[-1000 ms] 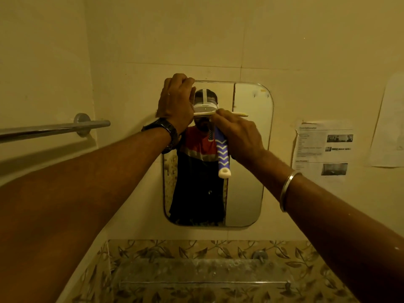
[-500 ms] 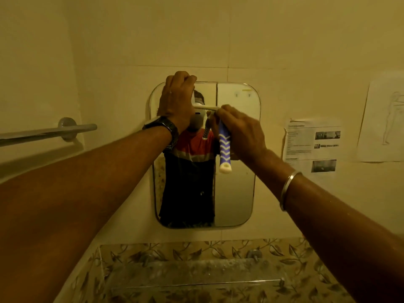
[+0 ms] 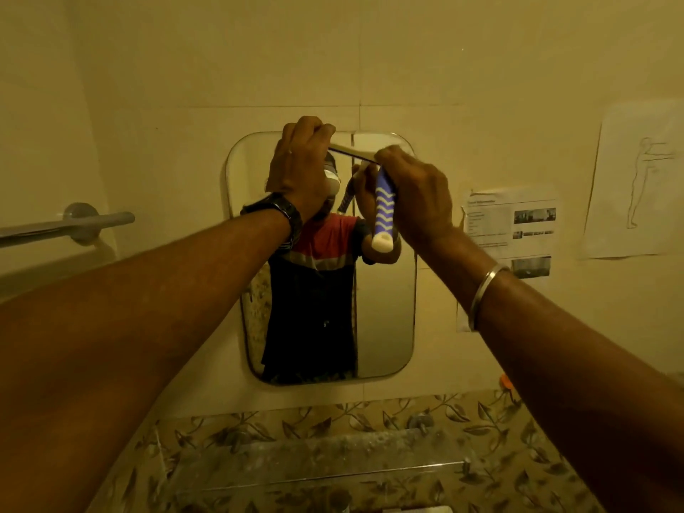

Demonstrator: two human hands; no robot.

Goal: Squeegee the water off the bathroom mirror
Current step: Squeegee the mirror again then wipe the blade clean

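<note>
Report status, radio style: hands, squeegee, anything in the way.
Left hand holds squeegee blade end, right hand grips handle. Squeegee tilted at mirror top. Nothing blocking glass below.

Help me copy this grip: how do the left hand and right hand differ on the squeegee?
The left hand grips the end of the blade near the top of the mirror; the right hand wraps the striped handle lower down. The left wrist carries a dark watch, the right wrist a metal bangle. Both hold the one squeegee.
</note>
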